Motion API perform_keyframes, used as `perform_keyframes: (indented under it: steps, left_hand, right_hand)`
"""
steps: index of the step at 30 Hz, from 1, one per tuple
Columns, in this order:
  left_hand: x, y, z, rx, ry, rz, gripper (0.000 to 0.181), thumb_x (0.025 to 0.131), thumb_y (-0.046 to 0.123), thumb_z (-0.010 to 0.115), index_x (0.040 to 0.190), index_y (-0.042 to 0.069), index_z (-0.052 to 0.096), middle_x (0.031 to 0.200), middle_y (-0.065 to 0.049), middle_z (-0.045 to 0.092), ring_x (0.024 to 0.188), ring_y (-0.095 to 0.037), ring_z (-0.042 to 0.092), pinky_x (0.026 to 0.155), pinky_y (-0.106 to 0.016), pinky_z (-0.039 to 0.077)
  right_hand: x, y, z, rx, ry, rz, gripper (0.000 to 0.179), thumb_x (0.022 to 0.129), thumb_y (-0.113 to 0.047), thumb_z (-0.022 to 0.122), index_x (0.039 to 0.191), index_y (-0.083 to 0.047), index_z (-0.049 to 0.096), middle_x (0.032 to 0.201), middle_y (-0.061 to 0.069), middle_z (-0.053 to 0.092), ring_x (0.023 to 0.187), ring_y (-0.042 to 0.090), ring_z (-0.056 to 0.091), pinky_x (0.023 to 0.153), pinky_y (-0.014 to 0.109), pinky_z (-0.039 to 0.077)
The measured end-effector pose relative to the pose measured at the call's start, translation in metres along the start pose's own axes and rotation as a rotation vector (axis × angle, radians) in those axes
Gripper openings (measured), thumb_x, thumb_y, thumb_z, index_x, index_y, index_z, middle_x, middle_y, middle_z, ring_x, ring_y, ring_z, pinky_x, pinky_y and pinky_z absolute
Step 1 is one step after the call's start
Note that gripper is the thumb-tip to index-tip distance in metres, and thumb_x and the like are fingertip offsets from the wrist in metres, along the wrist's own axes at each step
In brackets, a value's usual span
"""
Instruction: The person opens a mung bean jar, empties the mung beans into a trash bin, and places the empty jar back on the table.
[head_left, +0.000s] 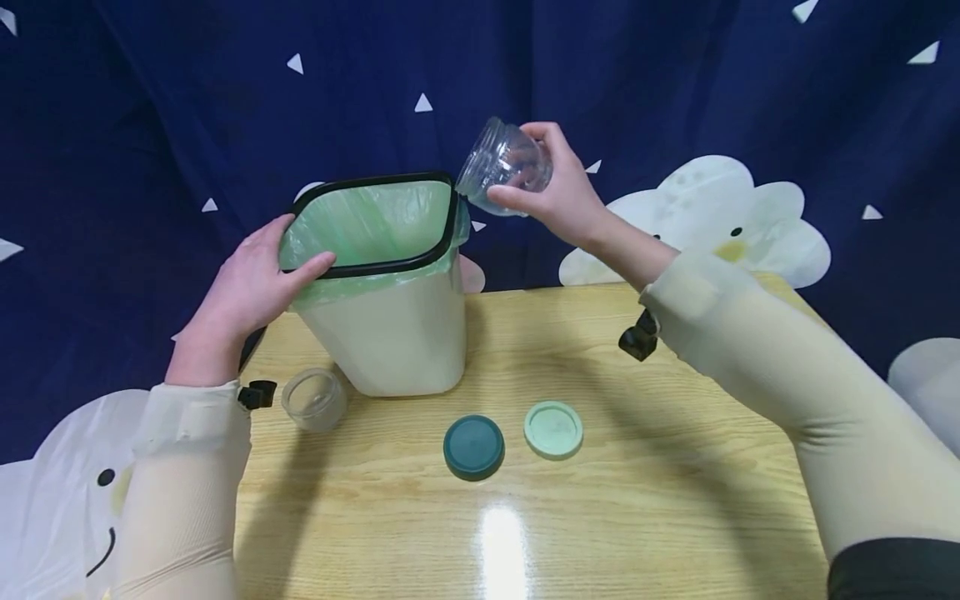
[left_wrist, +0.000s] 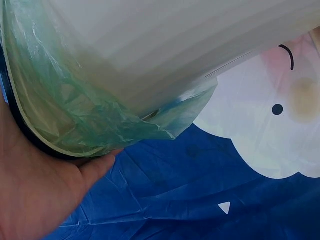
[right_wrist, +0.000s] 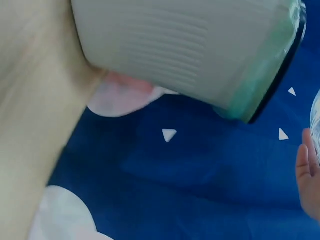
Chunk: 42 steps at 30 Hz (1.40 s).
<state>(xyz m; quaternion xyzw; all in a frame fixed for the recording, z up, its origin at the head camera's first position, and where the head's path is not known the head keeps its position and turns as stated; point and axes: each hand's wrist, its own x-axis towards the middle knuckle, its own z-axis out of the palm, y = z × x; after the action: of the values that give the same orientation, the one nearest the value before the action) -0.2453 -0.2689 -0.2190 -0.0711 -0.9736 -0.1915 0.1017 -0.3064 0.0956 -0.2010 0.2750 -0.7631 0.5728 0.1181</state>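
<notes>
A white trash bin (head_left: pixel 390 342) with a black rim stands at the back left of the table, lined with a green plastic bag (head_left: pixel 390 221). My left hand (head_left: pixel 255 279) holds the bin's rim at its near left corner, thumb across the front edge. Higher up, just right of the rim, my right hand (head_left: pixel 558 187) grips a clear glass jar (head_left: pixel 498 167) by its body. The jar lies tilted on its side, with its uncovered mouth facing left towards the bin. In the right wrist view, only part of the jar (right_wrist: pixel 316 120) shows at the edge.
Another small clear jar (head_left: pixel 315 400) stands on the wooden table (head_left: pixel 375 517), left of the bin's base. Nearer the middle lie a dark teal lid (head_left: pixel 473 447) and a pale green lid (head_left: pixel 553 429). A dark blue curtain (head_left: pixel 360 75) hangs behind.
</notes>
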Motion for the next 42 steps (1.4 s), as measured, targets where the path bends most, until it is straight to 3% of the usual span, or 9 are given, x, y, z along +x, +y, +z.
perform_keyframes:
  steps: [11,16,20,26,34,42]
  left_hand:
    - [-0.006,-0.004,-0.004,0.004,-0.002,-0.015,0.097,0.09,0.066,0.047,0.154,0.001,0.015,0.155,-0.026,0.021,0.14,-0.045,0.02,0.11,-0.059,0.019]
    - [-0.006,-0.005,-0.006,0.006,-0.002,-0.02,0.096,0.091,0.066,0.047,0.154,0.001,0.014,0.155,-0.027,0.021,0.14,-0.045,0.02,0.11,-0.06,0.018]
    - [-0.005,-0.005,-0.006,0.005,0.002,-0.007,0.095,0.091,0.065,0.047,0.154,0.001,0.015,0.155,-0.027,0.021,0.14,-0.045,0.021,0.11,-0.059,0.019]
    - [-0.003,-0.003,-0.004,0.008,-0.001,-0.01,0.095,0.091,0.066,0.047,0.154,0.001,0.015,0.154,-0.027,0.022,0.139,-0.045,0.021,0.11,-0.059,0.02]
    - [-0.003,-0.002,-0.005,0.013,-0.006,-0.021,0.096,0.09,0.067,0.046,0.154,0.002,0.014,0.155,-0.027,0.02,0.139,-0.045,0.021,0.11,-0.06,0.019]
    - [-0.003,-0.001,-0.003,0.009,-0.013,-0.025,0.097,0.09,0.067,0.046,0.155,0.003,0.013,0.155,-0.027,0.02,0.14,-0.044,0.02,0.11,-0.061,0.019]
  right_hand:
    - [-0.051,0.011,0.011,0.181,0.033,0.055,0.067,0.08,-0.003,0.071,0.138,0.0,0.037,0.122,0.012,0.051,0.097,0.021,0.057,0.076,0.024,0.051]
    - [-0.073,0.017,0.009,0.166,0.01,0.079,0.07,0.078,0.002,0.071,0.14,0.002,0.038,0.127,0.013,0.051,0.104,0.018,0.056,0.083,0.022,0.05]
    - [-0.085,0.026,0.006,0.215,-0.001,0.122,0.07,0.076,0.008,0.07,0.137,0.003,0.036,0.131,0.014,0.05,0.111,0.019,0.053,0.089,0.024,0.048]
    - [-0.102,0.036,-0.002,0.166,-0.001,0.186,0.069,0.078,0.006,0.068,0.137,0.003,0.032,0.134,0.016,0.048,0.122,0.024,0.049,0.1,0.032,0.042]
    - [-0.116,0.047,-0.013,0.105,-0.002,0.21,0.065,0.084,-0.003,0.063,0.14,0.005,0.031,0.128,0.02,0.048,0.106,0.021,0.048,0.086,0.026,0.044]
    - [-0.129,0.057,-0.02,0.14,-0.054,0.148,0.068,0.081,0.009,0.064,0.141,0.007,0.032,0.129,0.02,0.05,0.106,0.013,0.055,0.081,0.021,0.051]
